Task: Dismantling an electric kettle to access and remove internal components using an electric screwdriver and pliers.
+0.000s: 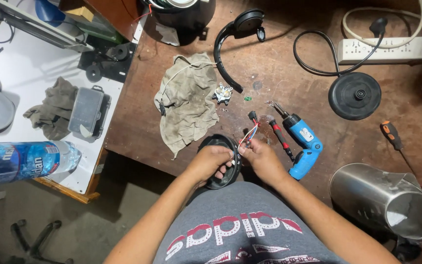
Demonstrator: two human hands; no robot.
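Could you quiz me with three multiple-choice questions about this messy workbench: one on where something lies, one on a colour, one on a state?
1. Where does the steel kettle body lie?
A. at the table's right side, on its side
B. on the white table
C. on the floor

2. What colour is the electric screwdriver?
A. green
B. blue
C. yellow

3. What are the hands doing?
A. resting flat on the table
B. holding the round black base part and its wires
C. gripping the water bottle

Answers: 1 A, its open mouth points sideways. 2 B, its body is blue. 3 B, the left hand grips the part and the right hand pinches the wires.
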